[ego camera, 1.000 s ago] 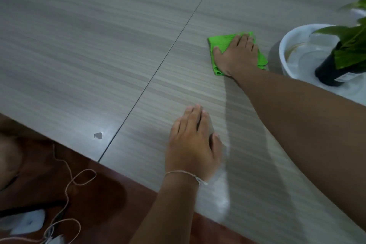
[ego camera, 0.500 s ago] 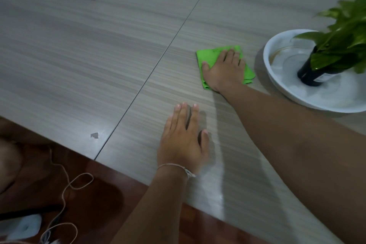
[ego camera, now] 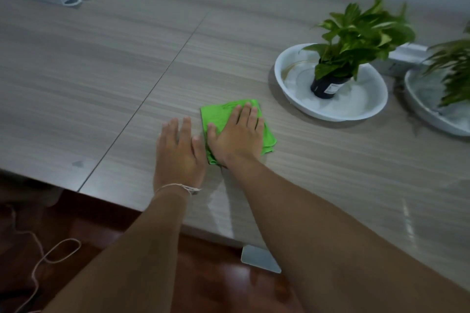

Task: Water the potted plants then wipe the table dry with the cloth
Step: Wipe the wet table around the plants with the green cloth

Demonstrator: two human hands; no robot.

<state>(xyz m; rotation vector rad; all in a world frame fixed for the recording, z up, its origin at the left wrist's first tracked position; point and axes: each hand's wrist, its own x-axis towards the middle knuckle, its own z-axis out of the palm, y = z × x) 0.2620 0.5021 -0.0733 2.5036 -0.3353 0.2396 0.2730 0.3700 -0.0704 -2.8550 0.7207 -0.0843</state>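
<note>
The left hand (ego camera: 179, 150) lies flat on the table (ego camera: 89, 71) with straight fingers, holding nothing, its thumb just beside the cloth (ego camera: 218, 114). The right hand (ego camera: 237, 134) presses flat on the folded green cloth, fingers straight and close together. To the right, a potted plant (ego camera: 356, 40) stands in a white dish (ego camera: 330, 114) that seems to hold water; a second plant (ego camera: 455, 68) sits in another dish at the frame's edge. A wide sweep rightward could knock the nearer dish and slop water back onto the wiped surface; the folded cloth might also bunch under the palm and leave streaks
</note>
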